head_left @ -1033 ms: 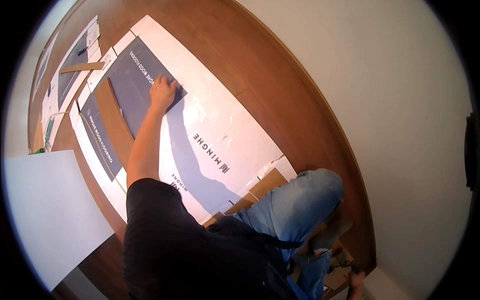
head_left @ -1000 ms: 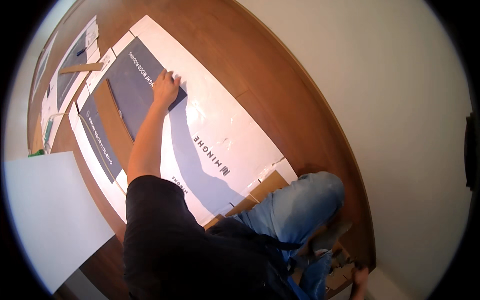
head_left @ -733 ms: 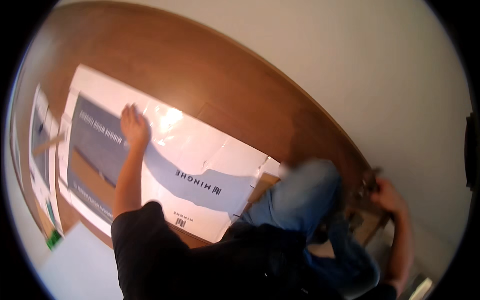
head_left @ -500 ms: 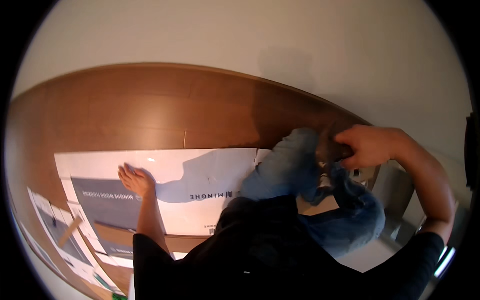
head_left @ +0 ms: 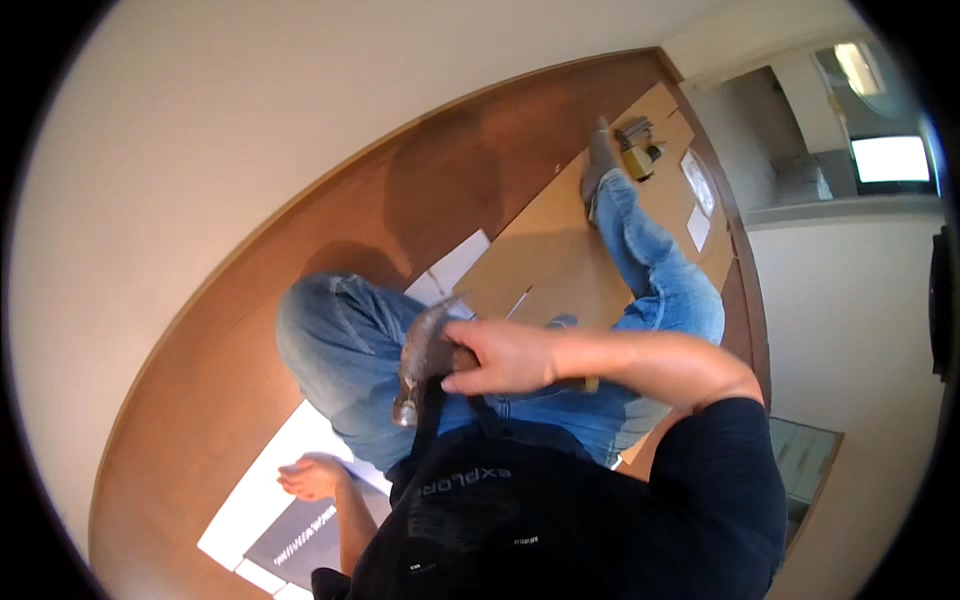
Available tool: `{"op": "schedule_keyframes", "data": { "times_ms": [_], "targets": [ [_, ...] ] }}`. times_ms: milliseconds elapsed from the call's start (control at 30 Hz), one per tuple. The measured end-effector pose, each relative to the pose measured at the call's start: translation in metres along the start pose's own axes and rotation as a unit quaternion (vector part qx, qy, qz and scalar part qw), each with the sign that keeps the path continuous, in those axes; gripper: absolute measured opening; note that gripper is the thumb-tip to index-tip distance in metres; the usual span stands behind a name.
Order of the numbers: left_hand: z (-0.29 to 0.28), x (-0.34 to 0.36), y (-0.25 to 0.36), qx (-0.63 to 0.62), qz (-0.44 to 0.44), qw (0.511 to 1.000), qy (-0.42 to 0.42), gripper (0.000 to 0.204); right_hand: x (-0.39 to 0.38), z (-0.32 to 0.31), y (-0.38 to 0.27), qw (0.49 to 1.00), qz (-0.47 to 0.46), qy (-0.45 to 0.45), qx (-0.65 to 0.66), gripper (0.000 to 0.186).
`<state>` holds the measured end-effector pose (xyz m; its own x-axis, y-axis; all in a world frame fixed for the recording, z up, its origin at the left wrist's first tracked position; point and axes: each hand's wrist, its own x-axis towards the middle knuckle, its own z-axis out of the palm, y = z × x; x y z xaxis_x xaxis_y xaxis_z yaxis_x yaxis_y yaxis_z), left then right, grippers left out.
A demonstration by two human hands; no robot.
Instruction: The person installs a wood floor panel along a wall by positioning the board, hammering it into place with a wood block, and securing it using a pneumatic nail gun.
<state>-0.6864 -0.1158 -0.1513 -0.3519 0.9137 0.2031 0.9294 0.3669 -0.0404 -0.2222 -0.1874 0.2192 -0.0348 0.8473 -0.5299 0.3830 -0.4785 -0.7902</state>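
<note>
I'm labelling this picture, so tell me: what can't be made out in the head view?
In the head view:
Hammer: handle partly hidden by the right hand.
Grey-and-white sheet: cut off by the lower edge.
Yellow object beside the foot: too small to identify.

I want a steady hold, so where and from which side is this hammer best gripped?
Best, I'd judge, by the handle, coming from the right of the view, as your right hand does. The metal head is at the left end, its claw upward and blunt face downward in view; your hand hides most of the handle.
</note>
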Motion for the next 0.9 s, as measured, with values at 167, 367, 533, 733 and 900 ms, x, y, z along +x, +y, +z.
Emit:
{"op": "schedule_keyframes", "data": {
  "times_ms": [167,367,533,733,900],
  "targets": [
    [-0.012,0.03,-0.025,-0.04,0.041,0.992,-0.108,0.057,-0.088,-0.013,-0.017,0.989,0.055,0.131,0.024,0.046],
    [-0.168,0.142,0.209,-0.314,0.315,0.878,-0.177,0.038,-0.138,-0.061,0.0,0.895,-0.179,0.331,0.239,0.022],
    [-0.219,0.141,0.407,-0.085,0.579,0.801,-0.127,0.023,-0.057,-0.09,0.015,0.828,-0.328,0.37,0.263,0.029],
    [-0.178,0.112,0.516,0.077,0.565,0.79,-0.223,0.022,0.078,-0.133,0.044,0.758,-0.469,0.385,0.241,0.013],
    [-0.153,0.1,0.526,0.127,0.638,0.738,-0.178,0.02,0.156,-0.152,0.049,0.757,-0.425,0.375,0.325,0.019]
  ]
}}
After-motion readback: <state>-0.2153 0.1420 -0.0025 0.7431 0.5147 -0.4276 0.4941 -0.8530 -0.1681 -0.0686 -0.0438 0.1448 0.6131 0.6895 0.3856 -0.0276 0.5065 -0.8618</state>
